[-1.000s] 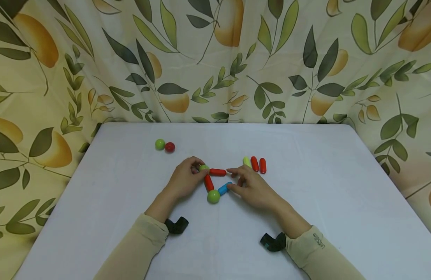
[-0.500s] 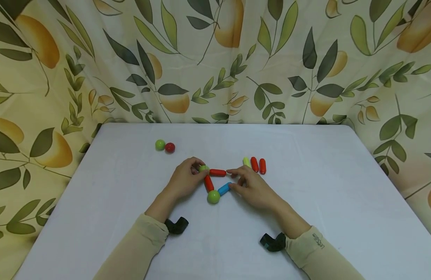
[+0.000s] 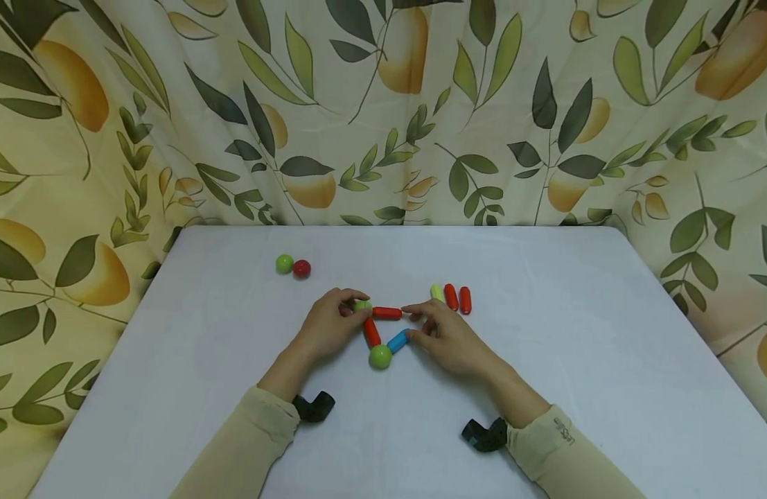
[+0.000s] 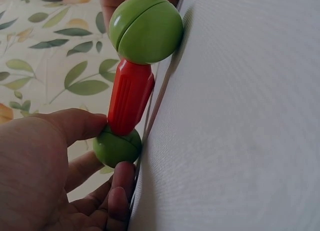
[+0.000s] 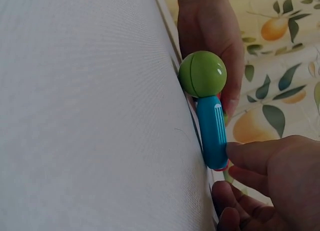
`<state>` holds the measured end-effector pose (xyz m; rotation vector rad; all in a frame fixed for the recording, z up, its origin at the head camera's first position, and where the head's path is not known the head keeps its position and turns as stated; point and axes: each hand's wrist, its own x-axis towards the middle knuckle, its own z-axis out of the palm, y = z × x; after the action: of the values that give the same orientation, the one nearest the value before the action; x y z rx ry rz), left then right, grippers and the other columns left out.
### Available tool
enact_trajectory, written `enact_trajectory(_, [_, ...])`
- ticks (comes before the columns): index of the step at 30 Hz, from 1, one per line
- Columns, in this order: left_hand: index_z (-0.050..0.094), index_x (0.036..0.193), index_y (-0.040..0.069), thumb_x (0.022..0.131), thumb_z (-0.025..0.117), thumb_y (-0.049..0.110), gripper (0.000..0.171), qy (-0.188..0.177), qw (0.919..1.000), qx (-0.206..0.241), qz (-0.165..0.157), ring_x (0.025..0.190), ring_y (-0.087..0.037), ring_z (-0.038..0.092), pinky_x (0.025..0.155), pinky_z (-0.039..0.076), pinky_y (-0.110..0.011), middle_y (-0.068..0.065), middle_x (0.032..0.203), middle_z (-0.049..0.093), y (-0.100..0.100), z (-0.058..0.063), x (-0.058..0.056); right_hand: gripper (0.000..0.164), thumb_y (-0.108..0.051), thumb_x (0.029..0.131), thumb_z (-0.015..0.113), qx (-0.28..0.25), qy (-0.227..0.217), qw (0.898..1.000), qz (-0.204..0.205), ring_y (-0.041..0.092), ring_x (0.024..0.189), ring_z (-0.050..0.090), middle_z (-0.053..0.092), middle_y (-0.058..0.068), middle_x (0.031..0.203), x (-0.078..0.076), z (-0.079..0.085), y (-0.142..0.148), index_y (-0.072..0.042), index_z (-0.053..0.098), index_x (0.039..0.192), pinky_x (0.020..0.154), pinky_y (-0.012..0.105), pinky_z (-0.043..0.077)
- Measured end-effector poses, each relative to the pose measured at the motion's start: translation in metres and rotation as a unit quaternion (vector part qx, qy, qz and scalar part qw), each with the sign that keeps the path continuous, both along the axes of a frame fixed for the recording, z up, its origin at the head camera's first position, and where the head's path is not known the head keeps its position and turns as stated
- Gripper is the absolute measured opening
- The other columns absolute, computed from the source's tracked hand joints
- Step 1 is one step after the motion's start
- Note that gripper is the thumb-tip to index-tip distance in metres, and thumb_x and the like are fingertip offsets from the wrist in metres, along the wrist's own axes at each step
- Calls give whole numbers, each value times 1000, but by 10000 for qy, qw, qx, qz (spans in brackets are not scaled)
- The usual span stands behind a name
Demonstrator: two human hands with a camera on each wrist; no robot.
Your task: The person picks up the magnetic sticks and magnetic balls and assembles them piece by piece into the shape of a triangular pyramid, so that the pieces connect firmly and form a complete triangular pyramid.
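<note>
My left hand [image 3: 330,322] pinches a green ball [image 4: 117,146] between thumb and fingers. A red stick [image 4: 131,97] runs from that ball to a nearer green ball [image 3: 380,357]. From the pinched ball a second red stick [image 3: 387,313] points right, towards my right hand [image 3: 454,339]. A blue stick [image 5: 212,133] is joined at one end to the nearer ball and slants away to the right. My right thumb touches the blue stick's free end, while the index fingertip lies at the free end of the second red stick. Both ends sit apart, with no ball between them.
Behind my right hand lie a yellow-green stick [image 3: 437,292] and two red sticks [image 3: 458,299], side by side. A green ball [image 3: 284,264] and a red ball [image 3: 301,269] sit together at the back left. The white table [image 3: 545,312] ends at a leaf-patterned curtain [image 3: 333,138].
The head view has tilted slightly, so everything appears a little lower. Both hands and the joined pieces keep nearly the same places.
</note>
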<state>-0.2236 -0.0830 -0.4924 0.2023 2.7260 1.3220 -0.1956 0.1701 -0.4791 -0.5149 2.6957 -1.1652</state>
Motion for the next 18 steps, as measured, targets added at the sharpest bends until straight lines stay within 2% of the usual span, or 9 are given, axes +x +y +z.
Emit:
enact_trajectory(7, [72,120,25,98,71,34,23,9,10000,16,46,97,-19,57,83,48,-33,0,107,62,0,0,2,48,-22,98,72,-12,-8,10000,-20,15,96,59,61,3,119,1,-1,-1,-17,58,143,81,29,52])
enact_trajectory(13, [71,121,22,99,71,35,25,15,10000,23,30,95,-19,58,80,48,-32,-1,103,61,0,-2,-2,55,-26,97,74,-190,-117,9997,-26,17,93,57,58,5,112,-1,-1,-1,-17,51,146,78,28,51])
enact_trajectory(15, [71,120,21,98,71,35,25,17,10000,80,23,94,-19,58,79,48,-32,-1,102,62,-1,-2,-2,51,-29,96,75,-336,-204,9992,-41,19,90,56,57,6,105,-2,-2,-1,-15,53,139,74,28,49])
enact_trajectory(18, [70,116,19,98,71,35,24,-7,9997,225,-10,93,-19,57,77,47,-32,-1,101,62,-1,-3,-3,38,-36,93,78,-450,-347,9984,-24,19,87,56,57,4,95,-1,-1,-2,-16,58,119,72,28,47])
